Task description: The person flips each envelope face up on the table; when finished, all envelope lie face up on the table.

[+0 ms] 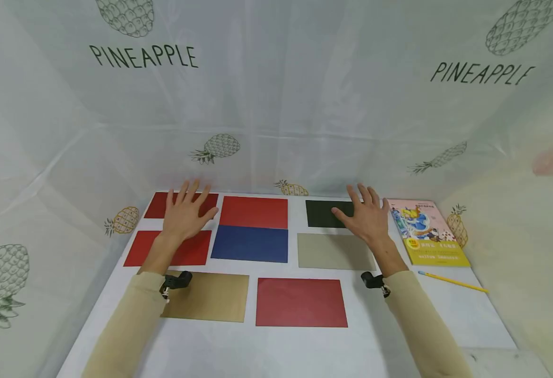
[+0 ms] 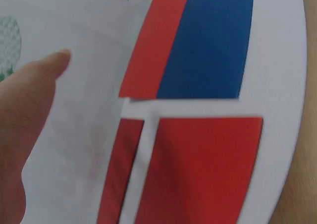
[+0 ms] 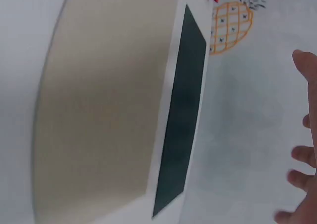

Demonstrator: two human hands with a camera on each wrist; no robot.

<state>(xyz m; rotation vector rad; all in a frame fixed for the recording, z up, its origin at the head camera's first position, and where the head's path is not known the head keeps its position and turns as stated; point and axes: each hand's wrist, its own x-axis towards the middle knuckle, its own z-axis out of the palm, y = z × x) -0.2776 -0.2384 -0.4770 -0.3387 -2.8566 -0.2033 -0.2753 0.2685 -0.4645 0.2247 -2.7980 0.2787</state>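
My left hand (image 1: 184, 215), fingers spread, is held over two red sheets at the left, the far one (image 1: 155, 206) and the near one (image 1: 140, 249). The right hand (image 1: 367, 218) spreads its fingers by a dark green sheet (image 1: 321, 213) and a beige sheet (image 1: 323, 252). Neither hand holds anything. Between the hands a bright red sheet (image 1: 254, 211) meets a blue sheet (image 1: 250, 244) edge to edge. Closer to me lie a gold-brown sheet (image 1: 217, 297) and a dull red sheet (image 1: 301, 303). In the left wrist view the thumb (image 2: 54, 65) points away from the sheets.
A pink and yellow illustrated book (image 1: 427, 231) lies at the table's right side, with a yellow pencil (image 1: 453, 282) in front of it. White pineapple-print sheeting (image 1: 276, 94) rises behind and along both sides of the white table (image 1: 267, 352).
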